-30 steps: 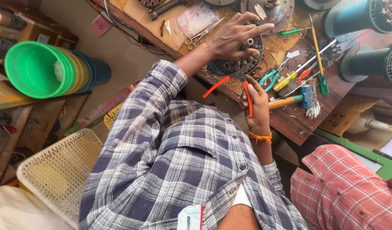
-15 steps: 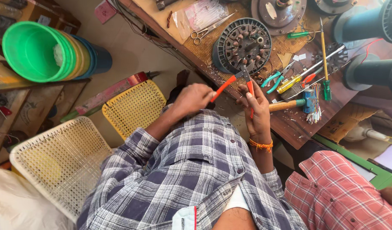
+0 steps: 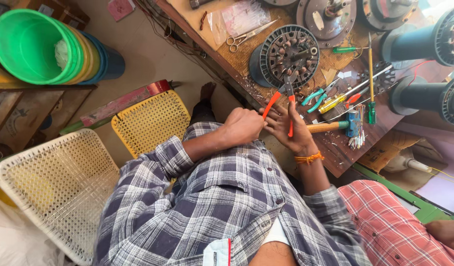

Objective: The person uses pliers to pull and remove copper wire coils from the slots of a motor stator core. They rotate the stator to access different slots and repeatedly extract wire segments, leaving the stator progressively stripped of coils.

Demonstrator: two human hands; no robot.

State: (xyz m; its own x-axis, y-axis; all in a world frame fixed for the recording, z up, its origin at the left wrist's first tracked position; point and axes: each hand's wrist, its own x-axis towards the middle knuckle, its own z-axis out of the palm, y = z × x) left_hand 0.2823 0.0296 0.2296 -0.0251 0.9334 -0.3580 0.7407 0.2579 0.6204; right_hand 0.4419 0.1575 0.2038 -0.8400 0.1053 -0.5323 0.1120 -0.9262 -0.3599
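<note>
A blue-and-white plaid shirt with rolled sleeves, and an orange thread band on the right wrist

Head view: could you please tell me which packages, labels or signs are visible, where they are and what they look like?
Plastic bag: top of the workbench, clear and crumpled, pinkish contents.
Pink card: on the floor at the top left, roughly square.
Shirt label: at the collar, bottom centre, pale with a red edge.
No screens in view.
</note>
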